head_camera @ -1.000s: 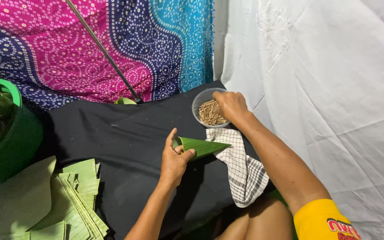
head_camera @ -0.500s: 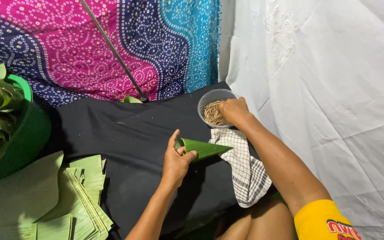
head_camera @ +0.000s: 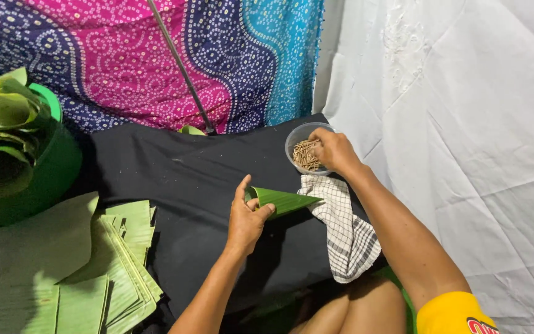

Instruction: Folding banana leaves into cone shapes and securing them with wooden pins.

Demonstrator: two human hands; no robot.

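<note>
The left hand (head_camera: 246,218) comes up from the bottom of the view, with the forearm slanting up and a little to the right. Its fingers are closed around the wide end of a green banana leaf rolled into a cone (head_camera: 282,201). The thumb presses on the near side of the cone and the pointing finger sticks straight up past the rim. The cone lies on its side, with its sharp tip pointing right, just over the edge of a white cloth with thin dark checks (head_camera: 344,226).

The right arm reaches up and to the left from the lower right corner, bent at the elbow. The right hand (head_camera: 335,150) dips into a small round clear plastic tub (head_camera: 296,137) full of thin brown wooden sticks (head_camera: 306,156). Its fingers are curled together down among the sticks, but I cannot tell if they pinch one.

The tub sits at the far right end of the desk covered in black cloth (head_camera: 174,179), just beyond the checked cloth. The two hands are apart, with the cone between them.

On the left lies a stack of flat cut green banana leaf pieces (head_camera: 88,272). Beyond it stands a round green plastic basket (head_camera: 44,167) with curled leaves inside. Behind the desk hang a bright pink, purple and blue dotted cloth (head_camera: 156,55) and a white sheet (head_camera: 458,111)
</note>
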